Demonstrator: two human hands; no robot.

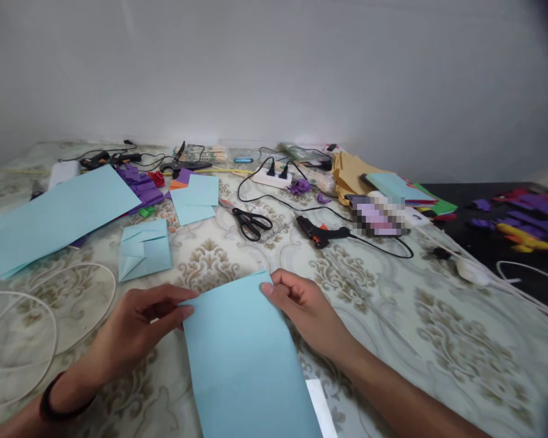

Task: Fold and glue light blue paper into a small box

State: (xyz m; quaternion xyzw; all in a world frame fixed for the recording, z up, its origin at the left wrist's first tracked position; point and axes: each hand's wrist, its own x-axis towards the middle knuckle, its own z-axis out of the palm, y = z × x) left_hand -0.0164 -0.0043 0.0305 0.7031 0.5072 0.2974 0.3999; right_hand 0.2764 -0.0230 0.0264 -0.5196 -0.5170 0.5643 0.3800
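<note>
A light blue sheet of paper (251, 359) lies before me, its near end running out of view at the bottom. My left hand (144, 328) pinches its far left corner between thumb and fingers. At the far right corner, my right hand (301, 304) grips the same sheet, thumb on top. The far edge seems doubled, as if layered or folded. A strip of white paper (320, 407) shows from under the right side. Beyond my left hand sits a folded light blue paper piece (145, 249) with creased flaps.
Black-handled scissors (251, 224) and a black glue gun (319, 232) lie ahead. Large blue sheets (68, 213) and small blue squares (196, 198) are at the left. A power strip (273, 177) with plugs stands farther back. White cable (55, 322) loops at left; a blurred-out phone (377, 219) is right.
</note>
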